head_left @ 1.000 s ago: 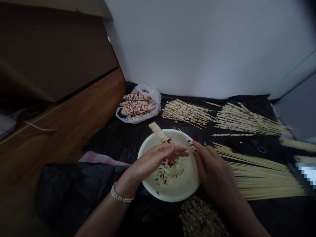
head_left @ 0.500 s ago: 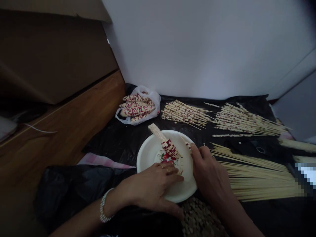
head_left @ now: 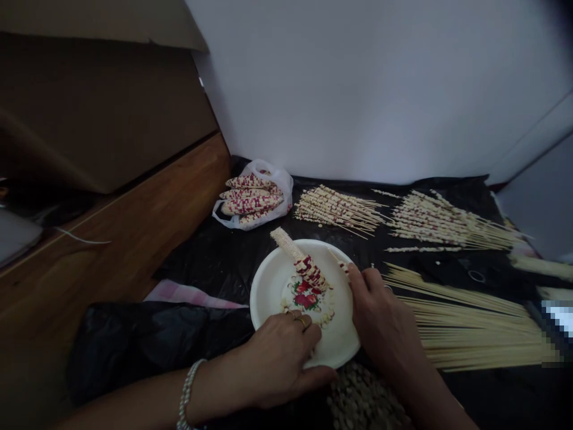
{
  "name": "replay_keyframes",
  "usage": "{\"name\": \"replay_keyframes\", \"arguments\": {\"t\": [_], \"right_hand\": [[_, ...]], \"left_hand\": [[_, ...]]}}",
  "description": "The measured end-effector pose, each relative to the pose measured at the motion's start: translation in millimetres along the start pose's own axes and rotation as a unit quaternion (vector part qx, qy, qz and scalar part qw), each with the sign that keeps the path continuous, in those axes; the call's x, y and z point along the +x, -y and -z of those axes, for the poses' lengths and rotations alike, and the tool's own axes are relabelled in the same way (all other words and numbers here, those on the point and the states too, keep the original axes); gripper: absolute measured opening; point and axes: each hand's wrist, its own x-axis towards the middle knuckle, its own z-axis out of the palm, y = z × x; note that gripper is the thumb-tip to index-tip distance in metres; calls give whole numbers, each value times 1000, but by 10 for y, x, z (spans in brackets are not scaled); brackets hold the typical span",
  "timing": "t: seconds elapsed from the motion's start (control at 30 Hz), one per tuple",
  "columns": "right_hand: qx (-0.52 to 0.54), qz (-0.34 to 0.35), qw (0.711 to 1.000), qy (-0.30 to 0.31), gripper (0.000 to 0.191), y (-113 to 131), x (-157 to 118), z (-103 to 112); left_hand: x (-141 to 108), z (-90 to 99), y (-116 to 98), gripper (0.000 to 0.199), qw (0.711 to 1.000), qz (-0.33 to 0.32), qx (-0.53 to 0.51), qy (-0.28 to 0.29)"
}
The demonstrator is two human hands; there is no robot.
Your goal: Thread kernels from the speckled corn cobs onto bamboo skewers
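A white plate (head_left: 268, 283) with a red flower print holds loose kernels and a partly stripped corn cob (head_left: 308, 270), its bare end over the back rim. At the plate's right edge my right hand (head_left: 380, 304) is closed on a thin skewer (head_left: 342, 265) with a few kernels near its tip. My left hand (head_left: 284, 355), with rings and a beaded bracelet, rests over the plate's front left part. Its thumb is stretched apart and its fingers curl down onto the plate; the fingertips are mostly hidden.
Behind the plate lie a plastic bag of corn cobs (head_left: 253, 203) and two piles of kernel-covered skewers (head_left: 335, 209). Bare skewers (head_left: 474, 328) spread at the right. A dark pebbly patch (head_left: 362, 400) is in front. A white wall (head_left: 358, 89) stands behind.
My left hand has drawn back toward the front of the plate, its fingers more curled, uncovering the flower print and kernels. My right hand still holds the skewer. The view has shifted slightly.
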Motion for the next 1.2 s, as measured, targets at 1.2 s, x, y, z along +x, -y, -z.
{"name": "replay_keyframes", "arguments": {"t": [1.2], "right_hand": [[139,-24,979,-143,36,-174,48,-7]], "left_hand": [[494,285,312,48,324,59,-942,-63]]}}
